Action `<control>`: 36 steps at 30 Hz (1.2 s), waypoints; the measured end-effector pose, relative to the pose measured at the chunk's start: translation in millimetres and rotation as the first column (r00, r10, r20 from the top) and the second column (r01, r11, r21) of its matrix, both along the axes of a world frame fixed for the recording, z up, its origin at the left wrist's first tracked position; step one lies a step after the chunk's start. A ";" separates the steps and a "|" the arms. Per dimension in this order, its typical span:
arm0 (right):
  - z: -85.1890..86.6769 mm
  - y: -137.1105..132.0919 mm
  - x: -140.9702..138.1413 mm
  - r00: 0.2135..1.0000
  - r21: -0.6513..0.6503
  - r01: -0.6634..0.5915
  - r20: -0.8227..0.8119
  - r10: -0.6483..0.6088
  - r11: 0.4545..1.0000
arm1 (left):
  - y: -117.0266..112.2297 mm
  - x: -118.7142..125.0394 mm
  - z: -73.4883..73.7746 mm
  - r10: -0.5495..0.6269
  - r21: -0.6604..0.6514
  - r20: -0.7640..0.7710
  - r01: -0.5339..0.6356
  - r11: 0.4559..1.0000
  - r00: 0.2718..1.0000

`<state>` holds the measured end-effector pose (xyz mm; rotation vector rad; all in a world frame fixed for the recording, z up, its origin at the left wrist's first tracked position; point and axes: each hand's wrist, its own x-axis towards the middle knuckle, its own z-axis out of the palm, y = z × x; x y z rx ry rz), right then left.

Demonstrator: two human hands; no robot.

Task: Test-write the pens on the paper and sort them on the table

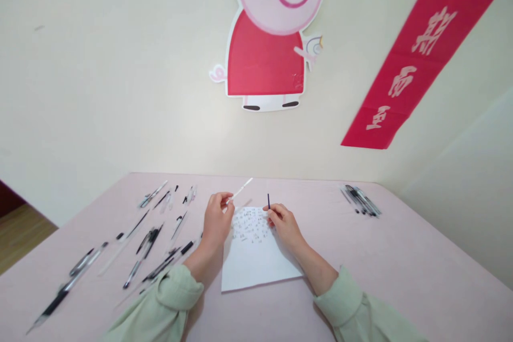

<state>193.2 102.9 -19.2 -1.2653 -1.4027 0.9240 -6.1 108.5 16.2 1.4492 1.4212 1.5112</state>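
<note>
My left hand (217, 220) is closed, thumb and fingers pinching a slim white pen refill (242, 188) that slants up to the right. In my right hand (282, 223), a short dark thin rod (268, 201) stands nearly upright between the fingertips; its exact kind does not show. Both hands hover over or rest by a white sheet of paper (256, 267), whose upper part carries many small dark handwritten marks. The two held pieces are apart from each other.
Loose pens, barrels and caps lie scattered on the left, among them a long black-gripped pen (60, 296) and a clear pen (140, 262). A bundle of pens (362, 202) lies at the right rear. The pink table (380, 278) meets a wall with a cartoon pig cutout (264, 59) and red banner (417, 59).
</note>
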 end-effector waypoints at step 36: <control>31.3 -43.2 90.5 0.523 0.125 0.002 0.845 -0.107 0.992 | -6.4 24.6 -21.8 -0.003 -0.256 0.684 0.244 0.936 0.729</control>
